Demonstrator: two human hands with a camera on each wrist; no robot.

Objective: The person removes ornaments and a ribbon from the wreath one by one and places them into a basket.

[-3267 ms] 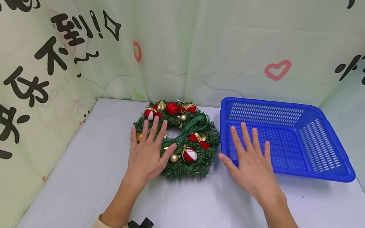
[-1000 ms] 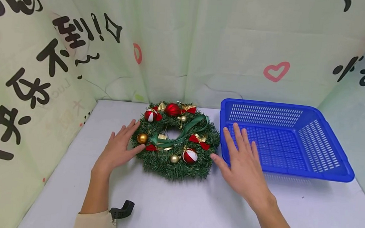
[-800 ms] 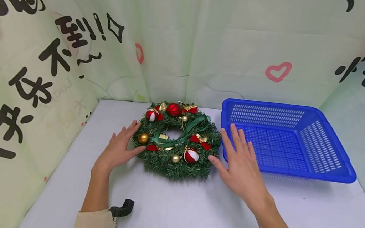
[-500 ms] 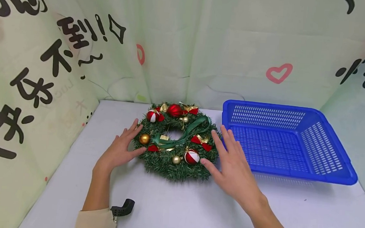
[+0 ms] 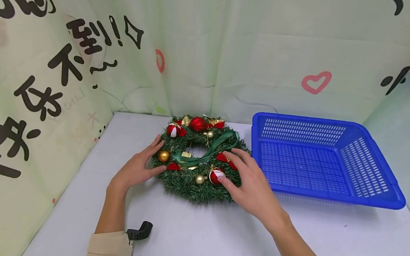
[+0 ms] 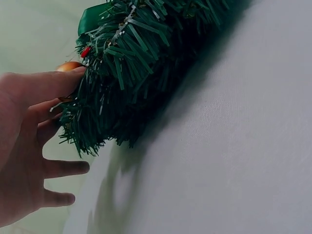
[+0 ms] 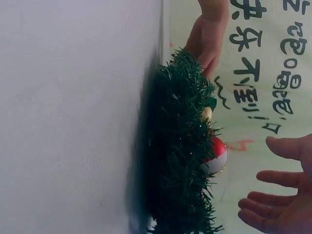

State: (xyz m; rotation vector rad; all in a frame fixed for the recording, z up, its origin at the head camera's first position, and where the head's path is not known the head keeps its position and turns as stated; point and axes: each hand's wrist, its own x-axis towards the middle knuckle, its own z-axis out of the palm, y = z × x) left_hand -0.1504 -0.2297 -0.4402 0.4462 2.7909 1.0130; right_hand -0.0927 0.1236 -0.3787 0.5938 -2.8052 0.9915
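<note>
A green Christmas wreath (image 5: 194, 192) with red and gold baubles, bows and a looped green ribbon (image 5: 208, 152) lies on the white table. At its left edge is my left hand (image 5: 134, 168), thumb and spread fingers right at the needles. In the left wrist view, that thumb reaches to the wreath (image 6: 141, 63) beside a gold bauble (image 6: 70, 66). My right hand (image 5: 252, 188) hovers over the wreath's right side, near a red and white bauble (image 5: 215, 176) and partly covering a red bow. The right wrist view shows its fingers (image 7: 280, 179) spread and apart from the wreath (image 7: 178, 141).
A blue perforated plastic basket (image 5: 306, 168) stands right beside the wreath, on the right of the table. Pale green curtains (image 5: 261, 60) with black lettering close off the back and sides. Black pieces (image 5: 140, 230) sit at both wrists.
My left hand has moved from over the wreath to its left edge. The right hand has come left from the basket to over the wreath's right side. Wreath and basket stay put.
</note>
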